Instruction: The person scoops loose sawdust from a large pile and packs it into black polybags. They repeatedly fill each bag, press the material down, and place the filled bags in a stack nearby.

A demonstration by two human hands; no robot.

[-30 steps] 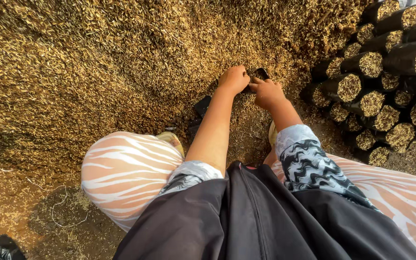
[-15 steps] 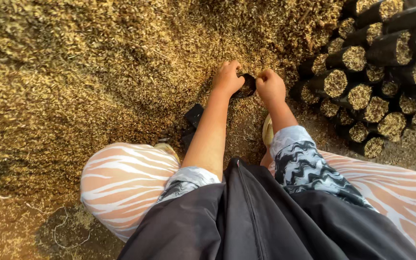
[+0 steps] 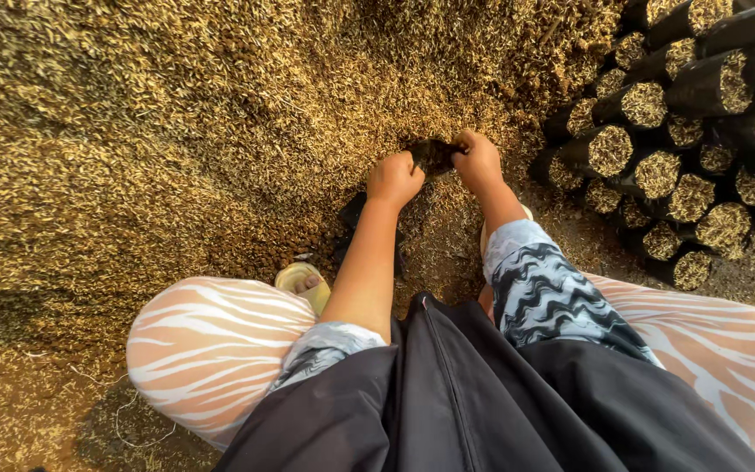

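- While both hands work at the foot of the husk heap, one small black bag sits between them, pressed against the heap's lower slope.
- Left hand: fist clenched on the bag's near-left edge, knuckles up; grip closed on the black film.
- Right hand: fingers curled over the bag's right edge, likewise grasping it; this hand lies slightly farther up the heap than the left.
- Black bag, count one in hand: mouth held between the two grips, its opening appearing to face the heap; the bag's long axis cannot be told, as most of it is hidden by the hands and husk.
- Both hands are equally close to the bag, each touching it; the loose husk lies directly beyond the bag, away from the person.
- Filled black bags, stacked on their sides to the right of the heap with husk-packed mouths toward the camera: at least twenty in view, exact count uncertain at the frame edge.
- Dark flat piece, one, on the ground just below the left hand at the heap's foot; kind cannot be told.
- Yellow sandal, one clearly in view, on the ground nearer the person than the heap.
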